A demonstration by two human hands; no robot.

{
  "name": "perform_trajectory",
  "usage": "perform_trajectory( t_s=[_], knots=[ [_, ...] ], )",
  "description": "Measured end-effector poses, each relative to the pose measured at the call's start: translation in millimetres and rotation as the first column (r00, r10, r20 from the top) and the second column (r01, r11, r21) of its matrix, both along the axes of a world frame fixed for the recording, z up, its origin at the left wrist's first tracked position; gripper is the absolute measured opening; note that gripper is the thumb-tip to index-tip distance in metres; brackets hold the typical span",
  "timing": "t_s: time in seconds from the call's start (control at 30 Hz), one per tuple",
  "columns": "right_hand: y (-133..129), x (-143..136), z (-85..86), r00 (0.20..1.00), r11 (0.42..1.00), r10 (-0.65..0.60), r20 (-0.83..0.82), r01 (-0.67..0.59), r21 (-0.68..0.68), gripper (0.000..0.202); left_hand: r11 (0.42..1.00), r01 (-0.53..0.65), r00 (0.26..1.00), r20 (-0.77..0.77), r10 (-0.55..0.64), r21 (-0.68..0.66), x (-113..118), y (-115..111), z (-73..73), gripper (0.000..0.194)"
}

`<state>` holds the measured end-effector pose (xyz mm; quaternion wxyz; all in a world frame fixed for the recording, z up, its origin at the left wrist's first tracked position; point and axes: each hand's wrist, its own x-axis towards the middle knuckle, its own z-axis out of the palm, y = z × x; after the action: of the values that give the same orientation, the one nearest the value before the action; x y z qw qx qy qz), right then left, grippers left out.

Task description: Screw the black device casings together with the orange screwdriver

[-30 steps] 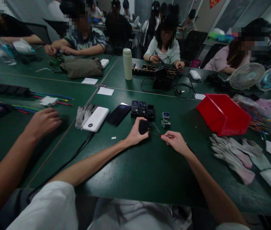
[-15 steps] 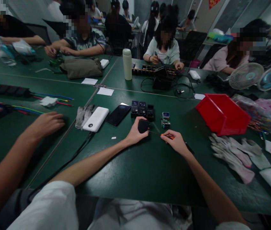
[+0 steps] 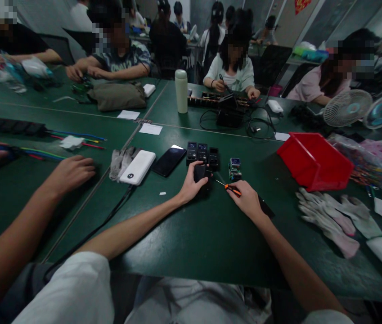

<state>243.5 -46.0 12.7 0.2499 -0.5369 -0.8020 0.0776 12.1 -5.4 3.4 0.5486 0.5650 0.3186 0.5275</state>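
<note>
My left hand point(image 3: 192, 184) is closed around a small black case point(image 3: 200, 173) just above the green table. In my right hand point(image 3: 247, 198) is a screwdriver point(image 3: 234, 191) with an orange and black handle; its thin metal shaft points left, its tip a little apart from the case. Behind my left hand stand several small black modules point(image 3: 202, 153) with little screens, side by side. A bare circuit board point(image 3: 234, 169) with a small screen lies beyond the screwdriver. A dark flat object point(image 3: 265, 207) is partly hidden beneath my right wrist.
To the left lie a black phone point(image 3: 169, 160), a white power bank point(image 3: 138, 168) with a cable, and grey gloves point(image 3: 118, 164). A red bin point(image 3: 315, 162) and work gloves point(image 3: 329, 220) are at right. A neighbour's hand point(image 3: 72, 175) rests at left; a bottle point(image 3: 181, 91) stands behind.
The screwdriver's tip has drawn back from the black case, and its handle has turned so more of it shows. My left hand has tilted the case slightly.
</note>
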Motion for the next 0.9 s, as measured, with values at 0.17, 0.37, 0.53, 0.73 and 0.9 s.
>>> perform_trajectory(
  t_s=[0.17,0.37,0.53,0.73,0.9],
  knots=[
    [-1,-7,0.5,1.0,0.997,-0.021,0.004,0.021,0.07,0.014,1.0,0.011,1.0,0.025,-0.011,0.002,-1,-1,0.9,0.058],
    [-6,-29,6.6,0.961,0.991,0.004,-0.277,0.034,0.133,0.02,0.995,0.043,0.999,-0.021,-0.041,0.095,-2,-4,3.3,0.053],
    [7,-58,15.5,0.746,0.983,0.013,-0.666,-0.133,-0.129,0.033,0.968,0.133,0.991,-0.021,-0.132,0.212,-3,-9,10.2,0.053],
    [25,-74,0.7,0.506,0.935,-0.017,-0.862,-0.298,-0.193,0.038,0.948,0.136,0.991,-0.048,-0.127,0.288,-6,-9,11.9,0.057],
    [23,-71,-12.7,0.428,0.879,-0.053,-0.902,-0.409,-0.246,0.041,0.929,0.153,0.984,-0.143,-0.109,0.338,-6,-9,11.1,0.061]
  ],
)
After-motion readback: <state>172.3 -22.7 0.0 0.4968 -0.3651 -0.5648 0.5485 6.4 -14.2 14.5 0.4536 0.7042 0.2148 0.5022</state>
